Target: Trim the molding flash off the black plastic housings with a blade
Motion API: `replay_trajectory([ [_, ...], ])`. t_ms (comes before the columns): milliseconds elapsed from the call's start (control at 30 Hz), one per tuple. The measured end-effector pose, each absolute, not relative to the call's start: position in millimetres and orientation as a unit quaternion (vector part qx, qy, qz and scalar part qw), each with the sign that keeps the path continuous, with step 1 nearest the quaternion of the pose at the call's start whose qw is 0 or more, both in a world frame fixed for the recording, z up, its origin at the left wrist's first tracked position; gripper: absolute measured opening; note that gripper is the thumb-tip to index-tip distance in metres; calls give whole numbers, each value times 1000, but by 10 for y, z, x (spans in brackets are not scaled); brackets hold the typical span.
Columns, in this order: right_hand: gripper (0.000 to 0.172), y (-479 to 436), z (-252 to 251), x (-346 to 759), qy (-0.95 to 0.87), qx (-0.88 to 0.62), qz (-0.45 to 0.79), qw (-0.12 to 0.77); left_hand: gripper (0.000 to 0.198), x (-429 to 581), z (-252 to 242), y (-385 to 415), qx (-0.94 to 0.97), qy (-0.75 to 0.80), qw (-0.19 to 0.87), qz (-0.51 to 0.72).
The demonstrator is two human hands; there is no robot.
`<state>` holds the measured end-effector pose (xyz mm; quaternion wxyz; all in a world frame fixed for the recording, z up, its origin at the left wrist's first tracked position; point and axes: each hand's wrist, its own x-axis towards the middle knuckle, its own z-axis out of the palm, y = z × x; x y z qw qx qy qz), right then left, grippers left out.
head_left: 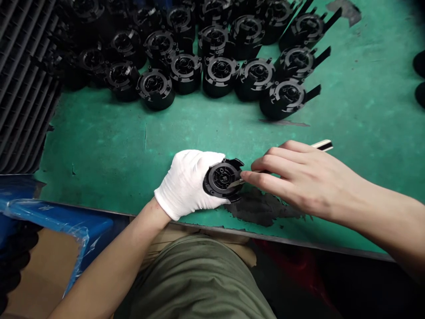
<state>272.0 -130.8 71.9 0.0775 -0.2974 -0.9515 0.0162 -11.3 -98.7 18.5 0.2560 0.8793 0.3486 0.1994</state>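
Observation:
My left hand (187, 184), in a white glove, grips a round black plastic part (223, 179) just above the near edge of the green table (109, 141). My bare right hand (295, 177) pinches a thin blade tool with a pale handle (322, 145). Its tip touches the right rim of the part. Dark shavings (262, 206) lie on the mat under both hands.
Several identical round black parts (219, 75) stand in rows across the far half of the table. A stack of black ribbed grilles (23, 79) fills the left side. A blue plastic-lined bin (66, 221) sits at the lower left, below the table edge.

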Motion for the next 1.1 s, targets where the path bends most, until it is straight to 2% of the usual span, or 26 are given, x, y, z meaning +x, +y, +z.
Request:
replay_trajectory([
  [300,34,-1210,742,2665,-961,-274,14,45,64,-116,185,-986,882,349,250,193],
  [767,35,-1152,758,2730,-961,-267,35,56,58,-101,210,-974,883,352,253,180],
  [1100,33,-1116,745,2670,-958,-273,61,67,65,-115,193,-985,881,355,250,189],
])
